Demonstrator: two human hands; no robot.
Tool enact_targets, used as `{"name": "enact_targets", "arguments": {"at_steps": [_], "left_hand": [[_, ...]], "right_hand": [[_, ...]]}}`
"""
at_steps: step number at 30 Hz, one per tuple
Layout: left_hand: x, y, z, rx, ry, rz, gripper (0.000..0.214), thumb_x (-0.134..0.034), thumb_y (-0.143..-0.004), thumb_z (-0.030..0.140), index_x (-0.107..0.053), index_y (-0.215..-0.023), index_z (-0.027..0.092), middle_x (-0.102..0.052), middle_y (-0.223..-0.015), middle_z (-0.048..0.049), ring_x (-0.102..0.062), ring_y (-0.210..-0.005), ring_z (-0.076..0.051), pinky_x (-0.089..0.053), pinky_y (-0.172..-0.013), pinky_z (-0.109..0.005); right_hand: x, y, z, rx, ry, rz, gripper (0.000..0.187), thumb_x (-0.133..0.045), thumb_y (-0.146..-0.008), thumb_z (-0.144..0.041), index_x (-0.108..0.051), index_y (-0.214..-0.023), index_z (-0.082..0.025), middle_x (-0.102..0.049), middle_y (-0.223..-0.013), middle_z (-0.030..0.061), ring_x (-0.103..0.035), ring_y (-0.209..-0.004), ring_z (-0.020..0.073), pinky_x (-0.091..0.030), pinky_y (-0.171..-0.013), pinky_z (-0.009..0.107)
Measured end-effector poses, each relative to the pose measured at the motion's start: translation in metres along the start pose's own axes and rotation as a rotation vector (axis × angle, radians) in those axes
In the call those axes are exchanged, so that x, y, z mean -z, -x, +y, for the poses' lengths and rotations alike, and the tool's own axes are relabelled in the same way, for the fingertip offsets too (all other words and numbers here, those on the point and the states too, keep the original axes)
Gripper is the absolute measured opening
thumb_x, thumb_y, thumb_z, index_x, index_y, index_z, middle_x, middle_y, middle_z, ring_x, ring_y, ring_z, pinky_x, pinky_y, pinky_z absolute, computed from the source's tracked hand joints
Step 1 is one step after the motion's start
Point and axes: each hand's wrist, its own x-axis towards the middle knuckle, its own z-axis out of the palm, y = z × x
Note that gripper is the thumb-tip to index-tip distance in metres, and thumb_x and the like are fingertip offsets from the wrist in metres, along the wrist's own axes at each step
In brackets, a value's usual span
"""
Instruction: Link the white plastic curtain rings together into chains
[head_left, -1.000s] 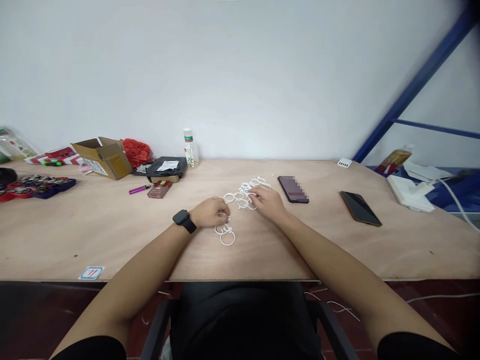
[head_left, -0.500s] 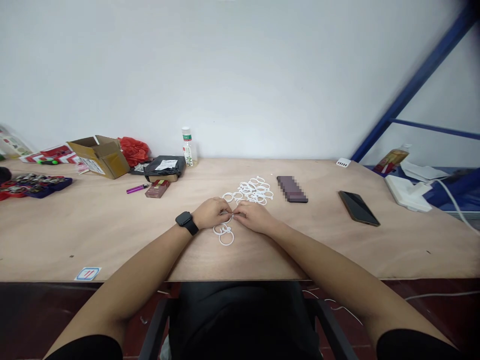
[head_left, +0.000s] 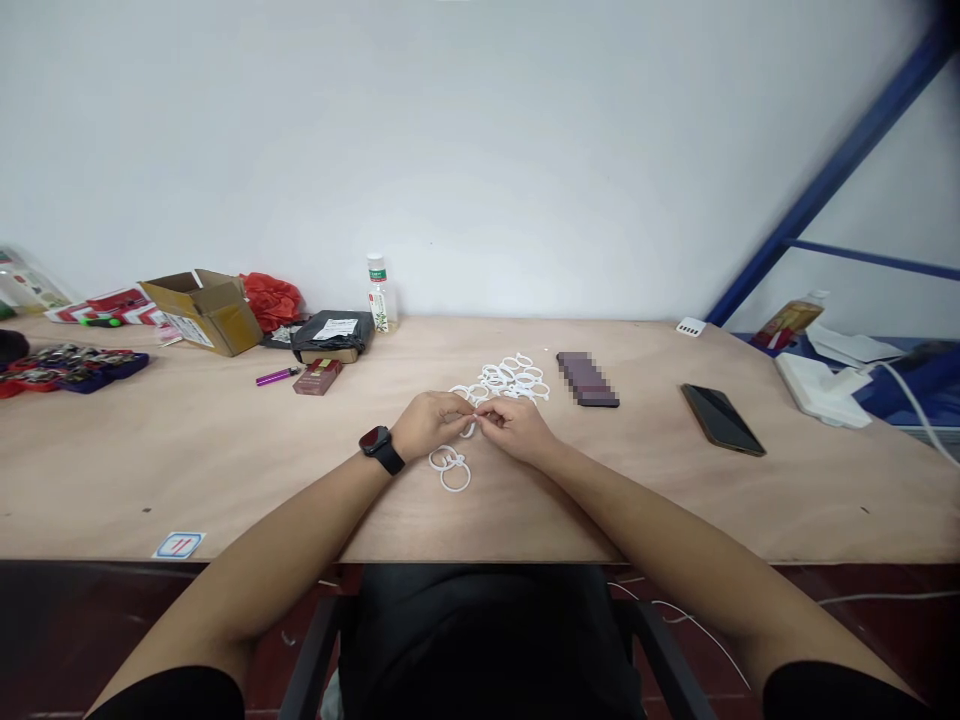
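Observation:
My left hand (head_left: pixel 431 427) and my right hand (head_left: pixel 517 428) meet fingertip to fingertip above the table. Both are closed in a pinch on one white plastic ring (head_left: pixel 469 431), whose lower curve shows beneath the fingers; the pinched part is mostly hidden. Nearer to me lie linked white rings (head_left: pixel 455 476), overlapping flat on the wood. Just beyond my hands spreads a loose pile of white rings (head_left: pixel 517 376), each with a small tab or loop.
The wooden table (head_left: pixel 300 510) carries a patterned dark rectangular case (head_left: pixel 589 378) and a phone (head_left: pixel 721 418) on the right. Leftward are a maroon box (head_left: pixel 318 377), a purple lighter (head_left: pixel 277 377), a black package (head_left: pixel 334 332), a bottle (head_left: pixel 381 298) and an open carton (head_left: pixel 202 312).
My hands have risen slightly away from me and to the right, still pinching. More of the held ring's lower curve shows now. The view has shifted a little.

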Motion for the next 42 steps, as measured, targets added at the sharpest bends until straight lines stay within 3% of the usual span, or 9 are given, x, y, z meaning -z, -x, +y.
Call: {"name": "enact_targets", "arguments": {"at_steps": [8,13,14,17,19,22,26,32,42], "left_hand": [[-0.002,-0.003,0.002,-0.007,-0.009,0.017,0.019,-0.055,-0.091,0.029,-0.069,-0.084,0.018,-0.073,-0.090,-0.0052,-0.066,-0.084,-0.016,-0.051,-0.080,-0.028],[0.011,-0.003,0.004,0.031,-0.141,0.048,0.026,-0.058,-0.089,0.034,-0.065,-0.106,0.016,-0.067,-0.106,-0.0103,-0.061,-0.098,-0.020,-0.047,-0.090,-0.034],[0.015,-0.002,0.003,0.059,-0.149,0.008,0.028,-0.059,-0.088,0.034,-0.065,-0.108,0.016,-0.066,-0.104,-0.0098,-0.061,-0.094,-0.019,-0.048,-0.088,-0.033],[0.021,0.003,-0.001,0.108,-0.116,-0.274,0.020,-0.065,-0.080,0.030,-0.068,-0.096,0.018,-0.067,-0.093,-0.0050,-0.060,-0.082,-0.016,-0.048,-0.077,-0.028],[0.021,0.005,-0.003,0.134,-0.091,-0.387,0.017,-0.068,-0.074,0.025,-0.069,-0.089,0.017,-0.067,-0.091,-0.0043,-0.060,-0.082,-0.016,-0.048,-0.074,-0.025],[0.016,0.006,-0.004,0.138,-0.059,-0.415,0.014,-0.067,-0.069,0.020,-0.069,-0.083,0.016,-0.066,-0.089,-0.0043,-0.060,-0.081,-0.015,-0.047,-0.073,-0.024],[0.012,0.004,0.002,0.107,-0.041,-0.436,0.008,-0.062,-0.072,0.016,-0.070,-0.075,0.016,-0.066,-0.080,-0.0026,-0.058,-0.072,-0.013,-0.045,-0.068,-0.022],[0.010,0.004,0.000,0.119,-0.085,-0.453,0.009,-0.058,-0.075,0.013,-0.066,-0.075,0.016,-0.066,-0.081,-0.0027,-0.058,-0.072,-0.012,-0.045,-0.068,-0.021],[0.007,0.006,-0.003,0.064,-0.199,-0.408,0.019,-0.049,-0.089,0.025,-0.066,-0.087,0.017,-0.065,-0.085,-0.0036,-0.059,-0.079,-0.015,-0.044,-0.074,-0.025]], "right_hand": [[0.002,-0.001,-0.002,-0.026,-0.003,0.008,0.012,-0.058,-0.084,-0.022,-0.070,-0.082,-0.021,-0.071,-0.076,0.0018,-0.062,-0.067,0.0145,-0.047,-0.065,0.026],[0.009,-0.003,0.007,-0.006,0.083,0.122,0.017,-0.054,-0.088,-0.024,-0.070,-0.087,-0.022,-0.072,-0.083,0.0040,-0.065,-0.076,0.0174,-0.050,-0.074,0.030],[0.012,-0.003,0.012,-0.015,0.110,0.168,0.018,-0.053,-0.089,-0.024,-0.070,-0.089,-0.022,-0.073,-0.084,0.0048,-0.066,-0.079,0.0183,-0.050,-0.075,0.030],[0.018,-0.006,0.029,-0.106,0.169,0.240,0.018,-0.054,-0.088,-0.026,-0.071,-0.092,-0.020,-0.073,-0.090,0.0059,-0.066,-0.082,0.0194,-0.050,-0.076,0.032],[0.021,-0.008,0.039,-0.195,0.204,0.179,0.015,-0.058,-0.085,-0.024,-0.071,-0.092,-0.020,-0.073,-0.090,0.0049,-0.066,-0.079,0.0192,-0.050,-0.074,0.032],[0.022,-0.010,0.044,-0.239,0.230,0.103,0.013,-0.061,-0.082,-0.022,-0.071,-0.090,-0.020,-0.072,-0.089,0.0042,-0.064,-0.077,0.0186,-0.048,-0.072,0.031],[0.023,-0.009,0.031,-0.157,0.160,0.084,0.010,-0.061,-0.084,-0.023,-0.070,-0.086,-0.020,-0.072,-0.088,0.0042,-0.063,-0.078,0.0175,-0.047,-0.070,0.029],[0.019,-0.002,0.010,0.002,0.054,-0.106,0.012,-0.060,-0.087,-0.025,-0.070,-0.088,-0.020,-0.070,-0.081,0.0029,-0.061,-0.071,0.0144,-0.045,-0.068,0.027],[0.016,0.001,0.004,0.117,0.035,-0.443,0.016,-0.068,-0.082,-0.033,-0.071,-0.094,-0.022,-0.069,-0.086,0.0019,-0.062,-0.079,0.0159,-0.045,-0.073,0.027]]}}
